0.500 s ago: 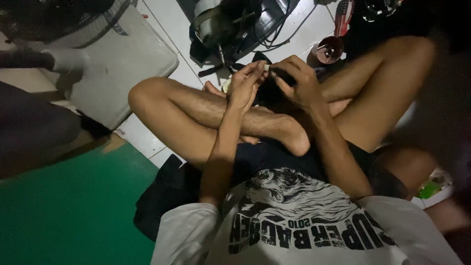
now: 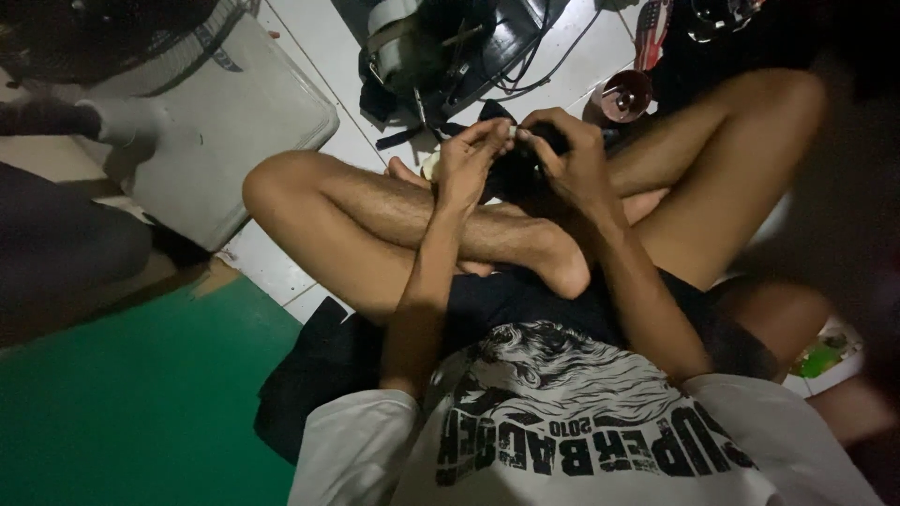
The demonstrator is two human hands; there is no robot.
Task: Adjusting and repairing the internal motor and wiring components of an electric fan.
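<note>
I sit cross-legged on a white tiled floor (image 2: 309, 56). My left hand (image 2: 469, 164) and my right hand (image 2: 567, 155) meet above my crossed shins. Both hold a dark piece of cloth (image 2: 511, 173), and their fingertips pinch a small pale thing between them that is too small to make out. The cloth hangs down between the hands onto my legs.
A dark machine with cables (image 2: 441, 52) stands on the floor beyond my hands. A small round red container (image 2: 626, 94) lies to its right. A pale plastic box (image 2: 225, 131) sits at the left, a green mat (image 2: 141, 403) at the lower left.
Both hands stay together on the cloth; the view has shifted slightly, and the fingertips are pinched closer.
</note>
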